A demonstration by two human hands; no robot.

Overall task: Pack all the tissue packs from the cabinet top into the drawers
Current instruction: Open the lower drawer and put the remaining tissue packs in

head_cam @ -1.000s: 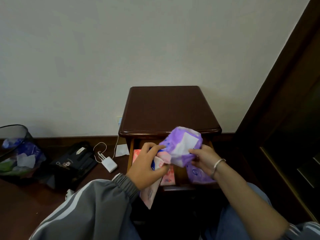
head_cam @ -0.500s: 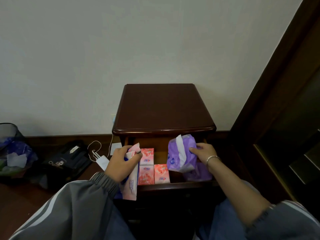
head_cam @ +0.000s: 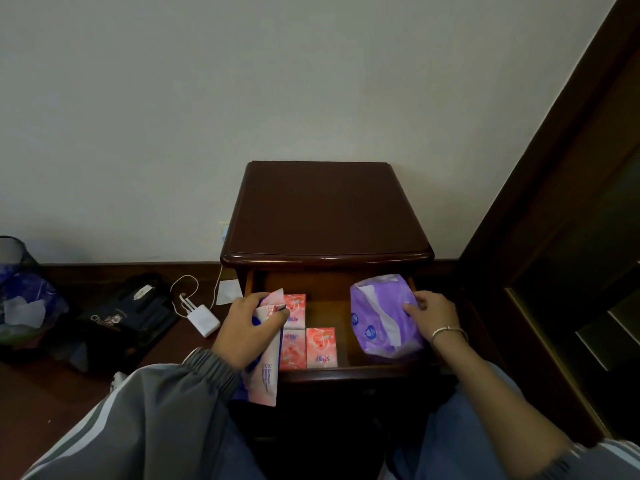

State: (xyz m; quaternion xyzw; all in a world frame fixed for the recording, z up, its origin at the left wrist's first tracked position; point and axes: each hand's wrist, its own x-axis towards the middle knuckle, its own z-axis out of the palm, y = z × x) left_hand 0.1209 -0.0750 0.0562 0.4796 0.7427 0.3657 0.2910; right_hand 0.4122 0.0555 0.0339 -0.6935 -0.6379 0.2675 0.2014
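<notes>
We can read little. The black bag (head_cam: 128, 317) on the floor to the left carries white lettering that begins "Cha"; the rest is lost in a fold. The three small pink packs (head_cam: 321, 347) lying flat in the left half of the open drawer (head_cam: 346, 373) each bear a blue logo, too blurred to spell out. The purple tissue pack (head_cam: 381, 317) shows round blue emblems and a white strip, with no legible word. The pink and white tissue pack (head_cam: 268, 374) has lines of blue print near its lower end, too small for us to read.

The left hand (head_cam: 247, 332) grips that pink and white pack, fingers wrapped round its upper part; the pack hangs over the drawer's front left corner, its middle hidden behind the hand. The right hand (head_cam: 433, 313) holds the purple pack by its right side, fingers curled onto it, thumb out of our sight. That pack sits in the drawer's right half, its top tilted towards the back. We cannot tell whether it rests fully on the drawer floor. The cabinet top (head_cam: 325, 209) is dark, glossy wood. A bin (head_cam: 15, 258) is cut off at the left edge.
</notes>
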